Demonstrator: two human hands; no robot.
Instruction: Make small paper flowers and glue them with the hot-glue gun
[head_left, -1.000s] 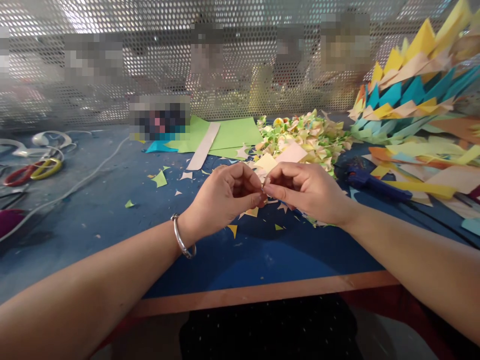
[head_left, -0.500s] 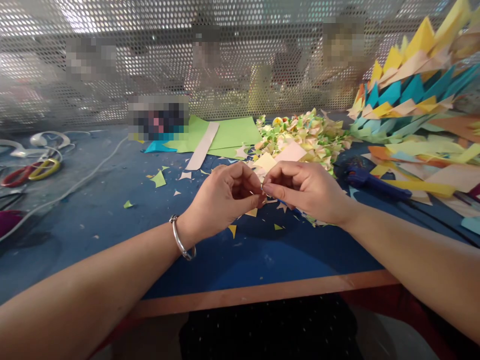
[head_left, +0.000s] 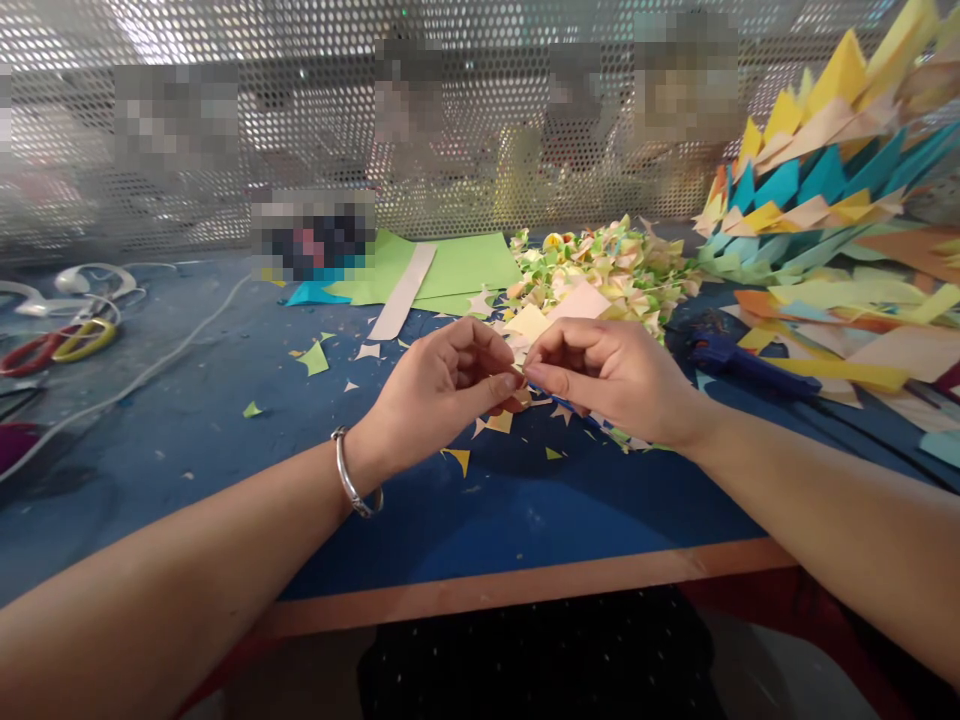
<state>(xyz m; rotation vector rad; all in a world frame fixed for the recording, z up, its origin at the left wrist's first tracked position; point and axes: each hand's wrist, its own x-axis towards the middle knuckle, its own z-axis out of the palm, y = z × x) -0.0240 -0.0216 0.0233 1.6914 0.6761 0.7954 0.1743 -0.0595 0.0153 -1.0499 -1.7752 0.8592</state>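
My left hand, with a silver bangle at its wrist, pinches with thumb and fingertips near the middle of the view. Fingertip to fingertip with it, my right hand is also closed in a pinch. Whatever lies between the fingers is tiny and mostly covered; I cannot make out what it is. Right behind the hands rises a heap of small curled paper pieces in green, yellow and pale pink. A pink paper square leans at its front. Paper scraps are scattered under and around both hands.
Green paper sheets with a pale strip lie behind. A blue glue gun and loose paper strips are at right, below a layered folded-paper piece. Scissors and a white cable lie left. A perforated metal panel closes the back.
My fingertips have come slightly apart, with the left hand's fingers a little more open. Otherwise both hands stay at the same place.
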